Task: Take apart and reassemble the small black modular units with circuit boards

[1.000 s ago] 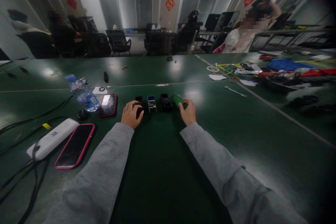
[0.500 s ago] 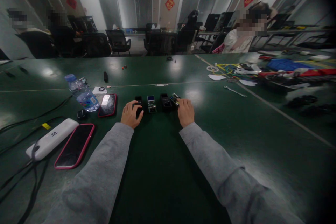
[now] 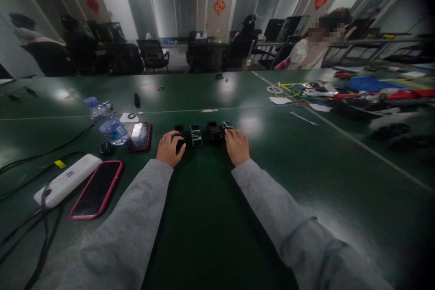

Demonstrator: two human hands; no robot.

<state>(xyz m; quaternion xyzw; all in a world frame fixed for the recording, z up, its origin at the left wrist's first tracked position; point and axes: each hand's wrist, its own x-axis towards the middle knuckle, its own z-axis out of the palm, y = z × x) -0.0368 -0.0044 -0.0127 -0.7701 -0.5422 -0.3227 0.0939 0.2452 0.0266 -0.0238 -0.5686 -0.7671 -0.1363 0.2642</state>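
My left hand (image 3: 170, 148) rests on the table with its fingers curled over a small black case (image 3: 179, 128), thumb at the near right side. To the right of it lies a bare circuit board (image 3: 196, 137) with a little screen at its far end. An open black case (image 3: 214, 131) sits further right. My right hand (image 3: 238, 146) has its fingers bent over another circuit board (image 3: 228, 124), close against that case's right side. Only this board's far end with the screen shows; the fingers cover the rest.
At left lie a phone (image 3: 139, 137), a larger red-edged phone (image 3: 97, 190), a white power bank (image 3: 70, 180), cables and a tilted water bottle (image 3: 108, 122). A metal wrench (image 3: 304, 118) and a heap of cables (image 3: 306, 90) are at right. People sit beyond the table (image 3: 210, 217).
The board under my right hand has turned from a slant to straighter, nearer the open case. My right hand has moved slightly left over it. My left hand has stayed in place.
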